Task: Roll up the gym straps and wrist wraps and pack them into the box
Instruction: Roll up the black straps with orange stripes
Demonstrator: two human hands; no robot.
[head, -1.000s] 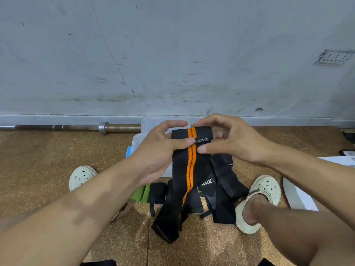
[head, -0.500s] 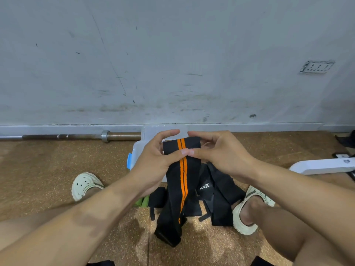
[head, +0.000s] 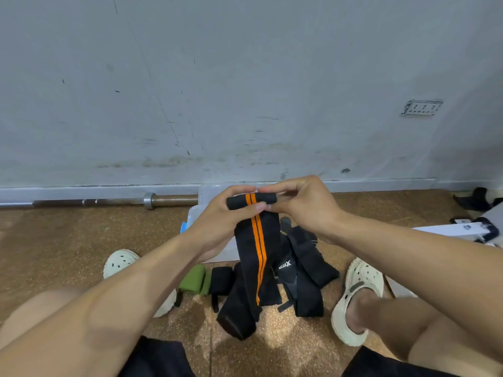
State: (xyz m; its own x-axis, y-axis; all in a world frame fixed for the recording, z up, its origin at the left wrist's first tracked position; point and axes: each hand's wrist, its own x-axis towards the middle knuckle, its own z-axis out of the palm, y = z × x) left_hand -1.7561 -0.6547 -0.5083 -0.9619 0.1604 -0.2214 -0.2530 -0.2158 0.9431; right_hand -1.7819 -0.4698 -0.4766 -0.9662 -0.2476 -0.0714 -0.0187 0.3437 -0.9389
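left hand, right hand, pinching rolled orange-striped wrap

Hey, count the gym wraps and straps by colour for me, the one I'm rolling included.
Black wrap with orange stripes, gripped by left hand and right hand: 1
Green rolled wrap: 1
Small black roll: 1
Tangled plain black straps: number unclear
Total: 3, plus the tangle

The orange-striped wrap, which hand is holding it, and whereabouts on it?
Both hands: left hand and right hand pinch the black orange-striped wrap at its rolled top end; the rest hangs loose.
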